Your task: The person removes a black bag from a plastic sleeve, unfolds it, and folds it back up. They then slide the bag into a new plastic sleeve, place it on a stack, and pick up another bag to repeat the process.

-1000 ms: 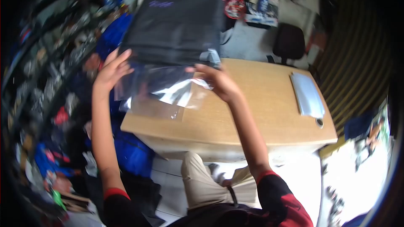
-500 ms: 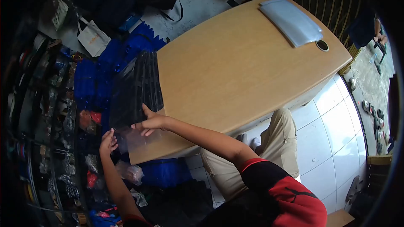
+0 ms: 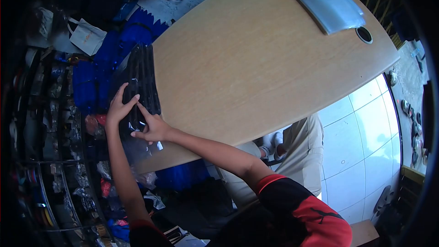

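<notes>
A dark, ridged item in clear plastic (image 3: 145,71) lies along the left end of the table, glossy where light catches it. My left hand (image 3: 120,109) rests on the plastic's left side, its fingers stretched and thumb out. Close beside it, my right hand (image 3: 154,128) lies over the lower part of the plastic, fingers spread and its index fingertip near the left thumb. Neither hand appears to grip the plastic. What exactly is inside the wrapping I cannot make out.
The wooden table (image 3: 238,64) carries a stack of clear plastic sleeves (image 3: 322,2) at its far right, by a round cable hole (image 3: 364,35). Blue packs (image 3: 87,87) and a crowded shelf rack (image 3: 59,160) stand left. A white tote bag (image 3: 88,36) lies behind.
My left hand has moved up from below the table's corner onto the plastic. My right hand has shifted slightly and now meets it. The view has tilted and come nearer the table.
</notes>
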Demonstrator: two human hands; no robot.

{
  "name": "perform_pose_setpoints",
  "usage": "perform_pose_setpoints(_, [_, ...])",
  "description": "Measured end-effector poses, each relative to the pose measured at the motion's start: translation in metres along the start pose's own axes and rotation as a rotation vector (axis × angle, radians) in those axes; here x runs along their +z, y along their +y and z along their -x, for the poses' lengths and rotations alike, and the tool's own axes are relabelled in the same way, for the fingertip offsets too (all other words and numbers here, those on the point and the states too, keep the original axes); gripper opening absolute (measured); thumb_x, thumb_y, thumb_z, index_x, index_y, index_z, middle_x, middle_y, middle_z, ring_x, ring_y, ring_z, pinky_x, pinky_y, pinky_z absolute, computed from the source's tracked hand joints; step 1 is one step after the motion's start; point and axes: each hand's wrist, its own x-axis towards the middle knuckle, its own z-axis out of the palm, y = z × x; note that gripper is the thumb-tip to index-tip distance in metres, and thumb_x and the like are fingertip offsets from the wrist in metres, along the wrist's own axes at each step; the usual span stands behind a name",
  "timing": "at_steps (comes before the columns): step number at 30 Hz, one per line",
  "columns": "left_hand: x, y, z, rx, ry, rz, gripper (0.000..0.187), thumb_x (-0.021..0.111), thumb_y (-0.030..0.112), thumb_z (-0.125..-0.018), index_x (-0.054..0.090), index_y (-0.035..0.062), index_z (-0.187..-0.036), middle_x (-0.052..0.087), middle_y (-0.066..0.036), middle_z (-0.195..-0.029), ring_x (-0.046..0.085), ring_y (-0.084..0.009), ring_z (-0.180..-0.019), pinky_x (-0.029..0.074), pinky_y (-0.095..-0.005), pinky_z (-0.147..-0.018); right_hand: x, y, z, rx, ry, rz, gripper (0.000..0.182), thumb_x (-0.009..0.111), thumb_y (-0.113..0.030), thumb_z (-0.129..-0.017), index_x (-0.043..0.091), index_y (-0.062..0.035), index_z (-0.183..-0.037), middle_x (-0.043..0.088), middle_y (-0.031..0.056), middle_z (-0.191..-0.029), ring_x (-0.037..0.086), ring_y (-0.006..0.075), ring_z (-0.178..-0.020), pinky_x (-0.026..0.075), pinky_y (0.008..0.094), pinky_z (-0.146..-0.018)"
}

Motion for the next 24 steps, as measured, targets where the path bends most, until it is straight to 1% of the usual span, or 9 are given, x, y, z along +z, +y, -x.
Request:
perform_pose_setpoints(2, [0.007,0.003,-0.023,-0.193,-0.075,0.067,0.078,0.073,0.049,-0.08,0.042,0.0175,-0.144,0.043,-0.027,-0.146,0.042,-0.0433,-0.135,0.037,-0.0459,-0.109,-0.001,0.0,0.008,0.038,0.072,0.024,0.101,0.07,-0.033,-0.088,0.002,0.0031,-0.153,0.068,0.016,-0.067,0.067,0.0221,-0.052,0.056,0.0334,-0.057])
perform_pose_setpoints(4, [0.023,-0.021,-0.048,-0.235,-0.063,0.014,0.082,0.074,0.049,-0.078,0.038,0.019,-0.146,0.045,-0.026,-0.144,0.045,-0.0433,-0.133,0.039,-0.046,-0.108,0.003,0.009,0.008,0.077,0.137,0.045,0.096,0.067,-0.035,-0.09,0.005,0.0034,-0.153,0.068,0.0168,-0.067,0.067,0.0247,-0.054,0.056,0.0352,-0.059])
perform_pose_setpoints(7, [0.031,0.006,-0.054,-0.374,-0.026,-0.15,0.093,0.077,0.047,-0.073,0.029,0.0217,-0.149,0.05,-0.025,-0.14,0.05,-0.043,-0.128,0.042,-0.0455,-0.106,0.01,0.031,-0.002,-0.109,0.375,0.187,0.082,0.061,-0.034,-0.092,0.018,0.005,-0.151,0.067,0.0231,-0.075,0.069,0.0318,-0.067,0.056,0.0393,-0.07])
perform_pose_setpoints(9, [0.037,0.023,-0.051,-0.464,-0.009,-0.272,0.101,0.08,0.045,-0.07,0.024,0.023,-0.15,0.053,-0.025,-0.137,0.052,-0.0426,-0.126,0.043,-0.0449,-0.105,0.004,0.031,-0.003,0.093,0.523,0.068,0.069,0.056,-0.03,-0.093,0.03,0.0066,-0.145,0.065,0.0313,-0.086,0.067,0.0418,-0.082,0.053,0.0451,-0.081])
perform_pose_setpoints(12, [0.046,0.02,-0.054,-0.415,0.013,-0.352,0.109,0.085,0.04,-0.063,0.022,0.0211,-0.149,0.057,-0.025,-0.132,0.056,-0.0421,-0.122,0.044,-0.0438,-0.103,0.0,0.037,-0.009,0.16,0.549,0.179,0.062,0.049,-0.027,-0.094,0.034,0.0074,-0.143,0.063,0.0361,-0.093,0.064,0.0489,-0.088,0.051,0.0501,-0.086])
perform_pose_setpoints(19, [0.032,0.009,-0.056,-0.28,-0.055,-0.129,0.109,0.088,0.04,-0.06,0.025,0.0154,-0.145,0.054,-0.028,-0.132,0.055,-0.0421,-0.123,0.044,-0.0439,-0.104,-0.001,0.037,-0.009,0.187,0.366,0.305,0.062,0.046,-0.024,-0.093,0.033,0.0101,-0.143,0.062,0.0385,-0.096,0.062,0.0523,-0.093,0.049,0.0519,-0.091])
perform_pose_setpoints(21, [0.032,0.007,-0.057,-0.29,-0.073,-0.11,0.109,0.087,0.043,-0.061,0.024,0.0157,-0.147,0.052,-0.029,-0.135,0.053,-0.0431,-0.125,0.044,-0.0432,-0.104,-0.004,0.035,-0.01,0.225,0.357,0.311,0.065,0.047,-0.025,-0.092,0.032,0.0117,-0.143,0.064,0.0356,-0.1,0.064,0.0475,-0.097,0.05,0.0508,-0.092])
perform_pose_setpoints(23, [0.036,0.006,-0.057,-0.33,-0.007,-0.09,0.111,0.082,0.053,-0.065,0.02,0.0191,-0.151,0.039,-0.032,-0.146,0.042,-0.0467,-0.134,0.036,-0.0575,-0.107,-0.004,0.035,-0.012,0.211,0.367,0.321,0.065,0.047,-0.025,-0.092,0.032,0.0121,-0.143,0.064,0.0362,-0.1,0.064,0.048,-0.098,0.05,0.0507,-0.092])
perform_pose_setpoints(24, [0.034,0.013,-0.051,-0.337,0.004,-0.077,0.111,0.082,0.053,-0.065,0.02,0.0191,-0.151,0.039,-0.032,-0.146,0.042,-0.0467,-0.134,0.036,-0.0575,-0.107,-0.004,0.036,-0.014,0.198,0.379,0.324,0.065,0.047,-0.025,-0.092,0.032,0.0124,-0.143,0.063,0.0369,-0.101,0.063,0.0484,-0.099,0.05,0.0505,-0.093])
